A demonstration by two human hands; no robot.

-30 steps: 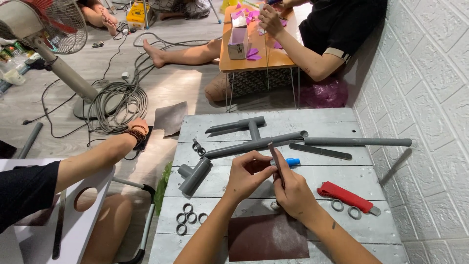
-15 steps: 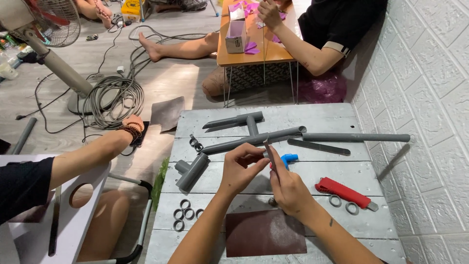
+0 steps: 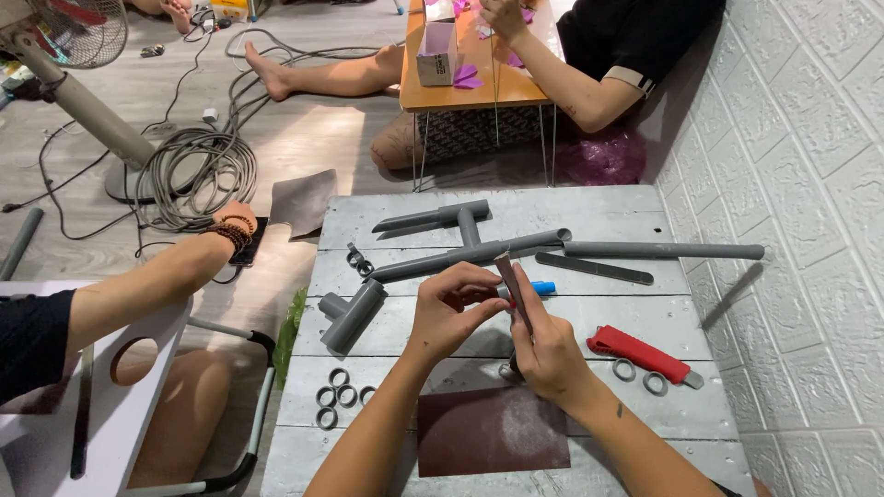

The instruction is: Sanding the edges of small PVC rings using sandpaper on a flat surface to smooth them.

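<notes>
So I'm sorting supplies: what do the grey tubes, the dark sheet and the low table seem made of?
Grey tubes: likely plastic pipe, matte, uniform grey, with moulded joints. Dark sheet: looks like sandpaper, brown, flat, dull, with a pale scuffed patch. Low table: seemingly wooden planks painted grey-white, with gaps showing between boards and worn paint.

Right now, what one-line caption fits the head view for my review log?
Both hands, left hand and right hand, hold a folded strip of sandpaper above a grey plank table strewn with grey pipes.
</notes>
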